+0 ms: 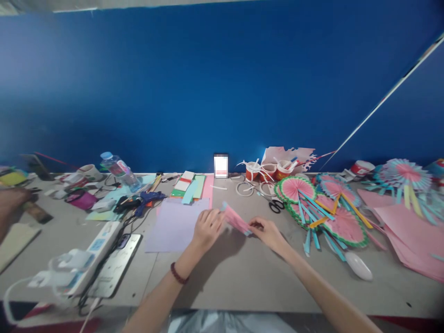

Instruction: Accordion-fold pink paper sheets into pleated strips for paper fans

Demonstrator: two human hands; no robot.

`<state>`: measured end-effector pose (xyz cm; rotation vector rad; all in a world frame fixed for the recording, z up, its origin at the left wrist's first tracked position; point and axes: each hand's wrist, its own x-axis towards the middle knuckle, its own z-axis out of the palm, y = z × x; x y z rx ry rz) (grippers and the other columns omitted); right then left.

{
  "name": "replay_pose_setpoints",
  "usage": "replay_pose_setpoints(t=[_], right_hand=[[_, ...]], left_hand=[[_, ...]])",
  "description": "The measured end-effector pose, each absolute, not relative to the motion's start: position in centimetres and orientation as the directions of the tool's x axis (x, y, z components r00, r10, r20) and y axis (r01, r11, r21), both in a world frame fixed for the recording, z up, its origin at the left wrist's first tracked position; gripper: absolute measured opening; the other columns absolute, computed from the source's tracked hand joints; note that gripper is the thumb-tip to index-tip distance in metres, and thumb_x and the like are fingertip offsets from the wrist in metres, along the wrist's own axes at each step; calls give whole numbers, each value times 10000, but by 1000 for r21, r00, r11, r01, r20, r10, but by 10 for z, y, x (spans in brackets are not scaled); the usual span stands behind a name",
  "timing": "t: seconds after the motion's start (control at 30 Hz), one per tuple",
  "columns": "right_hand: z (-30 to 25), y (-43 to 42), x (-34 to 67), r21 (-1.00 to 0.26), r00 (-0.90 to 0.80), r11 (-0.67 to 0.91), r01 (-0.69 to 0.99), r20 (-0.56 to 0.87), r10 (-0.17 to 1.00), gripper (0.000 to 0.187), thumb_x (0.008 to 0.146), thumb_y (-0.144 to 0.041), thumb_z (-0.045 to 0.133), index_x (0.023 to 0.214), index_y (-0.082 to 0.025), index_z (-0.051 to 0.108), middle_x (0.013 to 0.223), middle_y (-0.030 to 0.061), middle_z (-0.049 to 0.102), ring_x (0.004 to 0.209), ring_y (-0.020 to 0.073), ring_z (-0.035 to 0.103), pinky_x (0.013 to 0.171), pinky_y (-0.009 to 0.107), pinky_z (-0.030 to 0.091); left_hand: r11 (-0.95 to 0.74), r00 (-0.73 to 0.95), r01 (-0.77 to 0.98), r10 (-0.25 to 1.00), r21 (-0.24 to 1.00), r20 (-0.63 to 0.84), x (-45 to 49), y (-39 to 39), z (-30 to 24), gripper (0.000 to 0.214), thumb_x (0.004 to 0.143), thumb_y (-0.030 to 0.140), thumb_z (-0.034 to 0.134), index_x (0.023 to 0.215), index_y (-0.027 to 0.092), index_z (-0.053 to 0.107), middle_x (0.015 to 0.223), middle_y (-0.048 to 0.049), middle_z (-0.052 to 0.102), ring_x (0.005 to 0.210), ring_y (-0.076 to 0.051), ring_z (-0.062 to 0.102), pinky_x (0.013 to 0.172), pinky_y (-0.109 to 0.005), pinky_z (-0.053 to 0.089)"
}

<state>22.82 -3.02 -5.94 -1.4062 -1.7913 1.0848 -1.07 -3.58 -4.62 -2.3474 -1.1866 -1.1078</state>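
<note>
A narrow pink folded paper with light blue edges is held above the table between my two hands. My left hand has its fingers curled at the paper's upper left end. At the lower right end, my right hand pinches the paper between thumb and fingers. Under and beside my left hand lies a lilac sheet. Black-handled scissors rest beyond my right hand. Finished-looking pleated paper fans in pink, green and blue are piled to the right.
A power strip and a phone lie at left, near a blue glue gun and a tilted bottle. Red cups stand at the back; a white computer mouse sits right. Another person's hand is at far left.
</note>
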Motion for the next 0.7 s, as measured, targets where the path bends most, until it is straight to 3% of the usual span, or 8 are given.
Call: replay_pose_setpoints(t=[0.1, 0.2, 0.33, 0.5, 0.7], right_hand=[[-52, -34, 216, -958, -215, -93, 273, -155, 964, 220, 681, -373, 630, 776, -177, 657, 687, 5, 655, 633, 145, 581, 628, 263, 442], [-44, -41, 202, -981, -224, -190, 47, -196, 955, 232, 633, -342, 681, 789, -172, 658, 734, 10, 665, 681, 141, 587, 651, 255, 447], [-37, -48, 188, -947, -228, -282, -152, -244, 943, 306, 604, -348, 745, 838, -176, 648, 761, 11, 659, 724, 143, 595, 623, 238, 454], [-40, -49, 183, -944, -263, -286, -164, -237, 935, 373, 622, -414, 749, 902, -182, 667, 776, 16, 674, 660, 127, 585, 616, 250, 459], [-51, -46, 186, -991, -292, -121, 47, -130, 947, 351, 728, -441, 636, 962, -182, 673, 871, 52, 699, 721, 159, 610, 635, 286, 483]], left_hand=[[-664, 395, 727, 614, 176, 683, 9, -50, -39, 128, 879, 211, 512, 950, 187, 616, 822, -64, 647, 779, -177, 605, 701, -304, 459], [-657, 381, 689, 687, 306, 619, 27, -62, -41, 221, 874, 330, 543, 1028, 180, 590, 894, -85, 649, 827, -200, 601, 710, -319, 472], [-626, 342, 728, 686, 280, 642, 34, -67, -50, 443, 830, 446, 591, 1165, 162, 532, 974, -114, 650, 868, -244, 601, 736, -375, 474], [-584, 311, 790, 645, 187, 698, 26, -66, -52, 288, 873, 250, 551, 1152, 180, 554, 926, -100, 664, 827, -221, 619, 700, -353, 465], [-595, 275, 774, 624, 217, 731, 21, -62, -50, 227, 869, 142, 513, 1074, 184, 601, 959, -87, 685, 841, -199, 632, 723, -336, 475]])
